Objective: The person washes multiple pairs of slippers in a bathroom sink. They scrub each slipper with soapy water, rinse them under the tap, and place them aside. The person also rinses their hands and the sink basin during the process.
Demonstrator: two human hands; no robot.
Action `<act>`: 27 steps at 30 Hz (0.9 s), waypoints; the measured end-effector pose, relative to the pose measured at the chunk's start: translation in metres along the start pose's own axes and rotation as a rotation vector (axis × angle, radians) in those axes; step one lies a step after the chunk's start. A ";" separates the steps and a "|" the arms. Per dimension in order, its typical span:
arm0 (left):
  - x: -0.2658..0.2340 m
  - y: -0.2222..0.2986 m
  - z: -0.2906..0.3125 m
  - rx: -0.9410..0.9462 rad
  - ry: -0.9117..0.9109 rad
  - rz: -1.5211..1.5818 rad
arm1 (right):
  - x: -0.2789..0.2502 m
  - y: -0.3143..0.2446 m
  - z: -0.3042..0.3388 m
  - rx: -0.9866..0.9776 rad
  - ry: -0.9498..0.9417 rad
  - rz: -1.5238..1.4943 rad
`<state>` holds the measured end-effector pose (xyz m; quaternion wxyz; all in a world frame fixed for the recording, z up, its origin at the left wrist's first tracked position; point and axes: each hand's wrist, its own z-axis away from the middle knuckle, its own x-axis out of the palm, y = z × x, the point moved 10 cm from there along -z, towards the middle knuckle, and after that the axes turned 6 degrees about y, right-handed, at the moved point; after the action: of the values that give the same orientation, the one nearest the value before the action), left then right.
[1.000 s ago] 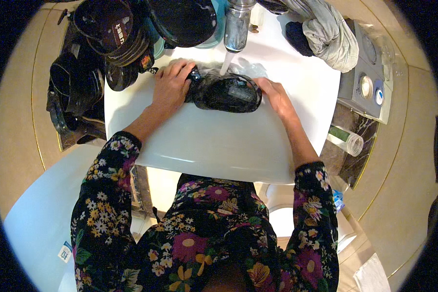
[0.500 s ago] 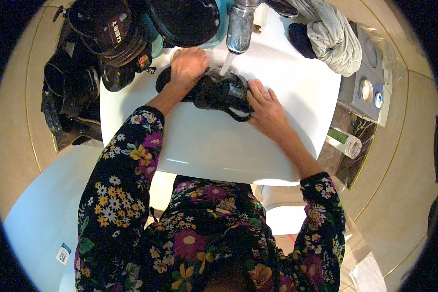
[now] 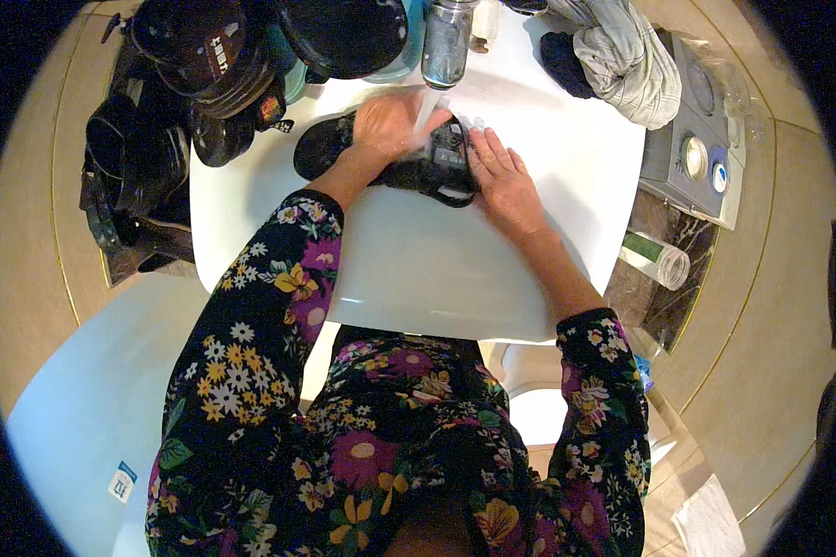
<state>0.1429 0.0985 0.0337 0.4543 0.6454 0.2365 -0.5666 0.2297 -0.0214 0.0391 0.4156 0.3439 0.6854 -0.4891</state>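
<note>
A wet black shoe (image 3: 320, 148) with a strap loop at one end lies lengthwise in the white sink (image 3: 437, 269). Water runs from the metal tap (image 3: 448, 46) down onto its upper. My left hand (image 3: 385, 123) lies across the middle of the shoe in the stream, slightly blurred, with its thumb spread toward the right. Against the shoe's right end rests my right hand (image 3: 503, 181), its fingers stretched out and nearly flat. The shoe's middle is partly hidden beneath the left hand.
Several black shoes (image 3: 139, 153) are piled left of the sink, and another dark sole (image 3: 348, 37) stands at its back edge. Grey cloth (image 3: 622, 70) and a dark sock (image 3: 565, 65) lie back right. A clear jar (image 3: 655, 258) lies beyond the right rim.
My left hand has slid right along the shoe into the water stream, uncovering the left end, and its thumb now spreads out. My right hand stays at the right end.
</note>
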 end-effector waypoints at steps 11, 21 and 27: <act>-0.057 -0.028 0.077 0.316 0.127 0.040 | 0.005 -0.007 -0.003 0.034 -0.045 0.005; -0.020 -0.032 0.062 0.099 0.099 -0.060 | -0.040 0.006 0.016 0.156 -0.083 0.025; -0.026 -0.025 0.064 0.045 0.093 -0.070 | -0.169 -0.118 -0.080 -0.128 0.402 -0.200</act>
<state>0.0827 0.0613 0.0537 0.4081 0.6723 0.2673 -0.5567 0.1785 0.0102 0.2517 0.2411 0.3375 0.8146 -0.4053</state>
